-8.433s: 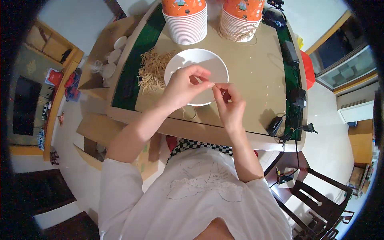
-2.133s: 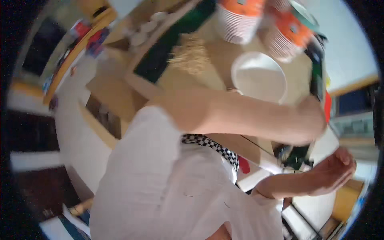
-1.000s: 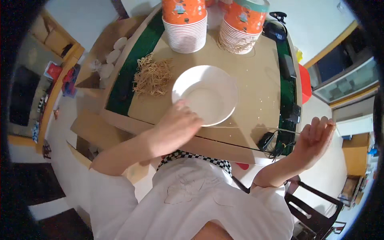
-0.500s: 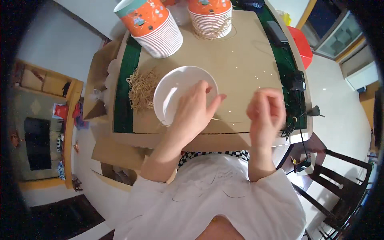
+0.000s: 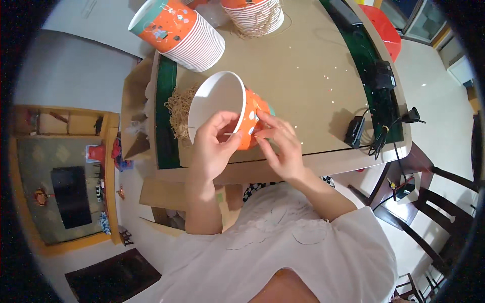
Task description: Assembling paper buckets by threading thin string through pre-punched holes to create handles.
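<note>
A paper tub (image 5: 216, 96), white inside and patterned orange outside, is tilted over the table's near part with its mouth toward the left. My left hand (image 5: 214, 146) pinches its near rim, fingers inside the mouth and thumb outside. My right hand (image 5: 283, 149) is curled against the orange outer wall, fingertips and thumb touching it. A thin pale strand shows near the left fingers; which hand has it, I cannot tell. Left of the tub lies a tangled heap of tan string (image 5: 177, 111), partly hidden behind it.
A tilted stack of paper tubs (image 5: 194, 48) stands at the far left, and another stack (image 5: 257, 20) with string around it is farther back. Along the right edge lie black adapters (image 5: 355, 131) and cables. Cardboard boxes (image 5: 136, 108) stand left of the table.
The tub has been tipped up onto its side, showing its orange wall. My right hand has come left onto it, and my left hand now grips the rim.
</note>
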### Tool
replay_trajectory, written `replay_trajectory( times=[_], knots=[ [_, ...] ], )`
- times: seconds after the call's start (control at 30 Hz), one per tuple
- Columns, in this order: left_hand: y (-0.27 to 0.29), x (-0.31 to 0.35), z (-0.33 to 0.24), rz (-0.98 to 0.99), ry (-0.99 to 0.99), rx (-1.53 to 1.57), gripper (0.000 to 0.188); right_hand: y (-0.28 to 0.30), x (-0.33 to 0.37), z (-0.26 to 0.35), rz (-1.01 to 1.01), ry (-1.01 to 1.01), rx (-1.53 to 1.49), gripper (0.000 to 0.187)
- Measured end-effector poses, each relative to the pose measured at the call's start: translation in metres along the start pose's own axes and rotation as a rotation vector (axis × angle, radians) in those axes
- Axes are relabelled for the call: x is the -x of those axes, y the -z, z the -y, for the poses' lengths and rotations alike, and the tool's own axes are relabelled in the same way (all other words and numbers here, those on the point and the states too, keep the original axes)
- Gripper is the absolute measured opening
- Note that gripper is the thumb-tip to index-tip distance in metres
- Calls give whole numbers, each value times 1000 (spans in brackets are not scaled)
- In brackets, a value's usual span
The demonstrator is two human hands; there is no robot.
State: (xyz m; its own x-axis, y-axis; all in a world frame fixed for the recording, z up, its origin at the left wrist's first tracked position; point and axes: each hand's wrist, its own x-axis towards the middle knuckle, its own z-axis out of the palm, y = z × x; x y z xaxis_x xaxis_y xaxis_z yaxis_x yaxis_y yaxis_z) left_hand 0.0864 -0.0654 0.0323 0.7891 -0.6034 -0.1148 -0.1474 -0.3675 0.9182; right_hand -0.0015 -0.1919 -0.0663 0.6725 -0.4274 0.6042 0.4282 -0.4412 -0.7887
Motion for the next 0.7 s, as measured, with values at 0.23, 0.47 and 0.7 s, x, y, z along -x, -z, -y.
replay_trajectory(
  times=[0.23, 0.47, 0.7],
  knots=[
    [6, 5, -3, 4, -9, -24, 32, 4, 0, 16, 27, -69, -98, 10],
    [20, 10, -6, -168, -76, -133, 26, 75, -62, 110, -91, 63, -761, 16],
    [17, 36, -13, -568, -537, -31, 14, 100, -155, 92, -145, 94, -779, 23]
  ],
)
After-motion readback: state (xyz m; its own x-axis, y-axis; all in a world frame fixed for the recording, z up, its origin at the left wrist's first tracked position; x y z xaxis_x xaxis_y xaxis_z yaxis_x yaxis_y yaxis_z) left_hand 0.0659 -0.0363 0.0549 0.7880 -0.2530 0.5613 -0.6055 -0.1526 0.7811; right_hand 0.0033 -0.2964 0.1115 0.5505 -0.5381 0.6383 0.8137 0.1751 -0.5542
